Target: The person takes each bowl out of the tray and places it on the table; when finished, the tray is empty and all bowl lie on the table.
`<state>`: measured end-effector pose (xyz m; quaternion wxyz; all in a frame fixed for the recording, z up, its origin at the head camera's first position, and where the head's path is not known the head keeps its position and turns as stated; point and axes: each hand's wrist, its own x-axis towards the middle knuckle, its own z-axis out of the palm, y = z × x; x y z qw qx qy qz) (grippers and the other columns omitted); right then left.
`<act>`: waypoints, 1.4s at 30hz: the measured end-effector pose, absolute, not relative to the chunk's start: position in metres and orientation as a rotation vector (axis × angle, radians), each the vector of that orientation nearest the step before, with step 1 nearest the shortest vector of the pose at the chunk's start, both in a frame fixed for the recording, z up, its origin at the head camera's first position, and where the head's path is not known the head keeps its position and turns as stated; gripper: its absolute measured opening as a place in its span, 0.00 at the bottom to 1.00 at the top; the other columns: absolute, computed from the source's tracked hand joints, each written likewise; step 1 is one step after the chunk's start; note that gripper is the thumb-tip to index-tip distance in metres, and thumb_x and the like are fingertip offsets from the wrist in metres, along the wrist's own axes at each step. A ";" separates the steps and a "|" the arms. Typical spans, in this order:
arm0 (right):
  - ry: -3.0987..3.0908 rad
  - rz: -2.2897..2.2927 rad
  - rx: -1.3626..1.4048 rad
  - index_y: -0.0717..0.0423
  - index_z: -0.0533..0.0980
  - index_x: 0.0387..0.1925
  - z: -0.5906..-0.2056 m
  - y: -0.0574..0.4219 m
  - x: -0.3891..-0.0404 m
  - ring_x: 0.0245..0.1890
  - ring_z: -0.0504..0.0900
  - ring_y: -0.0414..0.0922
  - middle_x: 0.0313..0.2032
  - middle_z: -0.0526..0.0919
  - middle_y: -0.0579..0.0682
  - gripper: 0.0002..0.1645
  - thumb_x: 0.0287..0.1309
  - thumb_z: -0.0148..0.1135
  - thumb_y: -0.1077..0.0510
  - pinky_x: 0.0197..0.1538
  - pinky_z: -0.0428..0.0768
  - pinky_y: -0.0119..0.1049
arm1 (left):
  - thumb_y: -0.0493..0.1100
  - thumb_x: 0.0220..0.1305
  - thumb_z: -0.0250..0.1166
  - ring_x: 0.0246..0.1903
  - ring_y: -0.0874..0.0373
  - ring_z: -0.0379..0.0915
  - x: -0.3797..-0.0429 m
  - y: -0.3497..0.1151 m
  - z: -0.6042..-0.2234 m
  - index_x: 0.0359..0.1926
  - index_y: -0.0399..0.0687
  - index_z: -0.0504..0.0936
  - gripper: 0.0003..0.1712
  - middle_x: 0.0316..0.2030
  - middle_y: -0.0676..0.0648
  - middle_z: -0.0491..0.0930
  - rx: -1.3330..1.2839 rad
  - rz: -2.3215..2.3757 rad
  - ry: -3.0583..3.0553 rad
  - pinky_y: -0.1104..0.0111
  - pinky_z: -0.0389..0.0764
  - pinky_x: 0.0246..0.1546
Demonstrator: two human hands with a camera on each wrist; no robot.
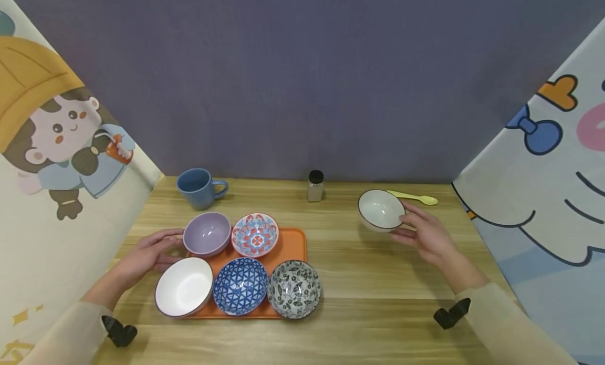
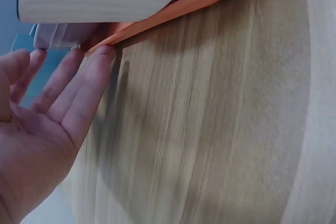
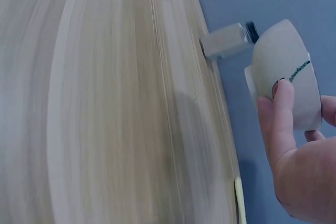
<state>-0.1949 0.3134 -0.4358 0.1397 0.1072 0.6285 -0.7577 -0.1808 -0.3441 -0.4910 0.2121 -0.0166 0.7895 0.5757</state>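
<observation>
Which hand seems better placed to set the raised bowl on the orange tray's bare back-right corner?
The right hand, probably: it grips the raised bowl and is on that side of the orange tray. The left hand is at the tray's opposite edge, beside the purple bowl.

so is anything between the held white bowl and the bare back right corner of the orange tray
Nothing visible stands between the held white bowl and the orange tray; the black-capped jar stands farther back.

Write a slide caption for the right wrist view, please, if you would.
Right hand holding a white bowl above a wooden table, with a black-capped jar in view.
</observation>
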 end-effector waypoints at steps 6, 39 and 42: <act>1.820 -2.204 0.344 0.48 0.46 0.76 -0.436 0.339 -0.182 0.41 0.85 0.48 0.56 0.62 0.54 0.42 0.68 0.54 0.58 0.51 0.80 0.42 | 0.60 0.73 0.47 0.43 0.47 0.82 -0.189 -0.337 -0.489 0.72 0.39 0.55 0.39 0.67 0.27 0.59 -0.140 1.541 2.214 0.56 0.83 0.42; 1.641 -2.405 0.455 0.42 0.31 0.75 -0.466 0.457 -0.130 0.40 0.86 0.46 0.39 0.81 0.41 0.46 0.71 0.47 0.63 0.48 0.82 0.42 | 0.49 0.66 0.62 0.51 0.45 0.78 -0.216 -0.335 -0.487 0.75 0.37 0.43 0.49 0.60 0.31 0.71 -0.063 1.459 2.007 0.52 0.79 0.49; 1.678 -2.392 0.482 0.42 0.30 0.75 -0.467 0.462 -0.128 0.39 0.86 0.46 0.38 0.81 0.39 0.48 0.70 0.50 0.62 0.49 0.81 0.41 | 0.48 0.64 0.65 0.48 0.48 0.79 -0.215 -0.331 -0.485 0.74 0.35 0.45 0.50 0.57 0.33 0.72 -0.030 1.392 2.066 0.54 0.81 0.46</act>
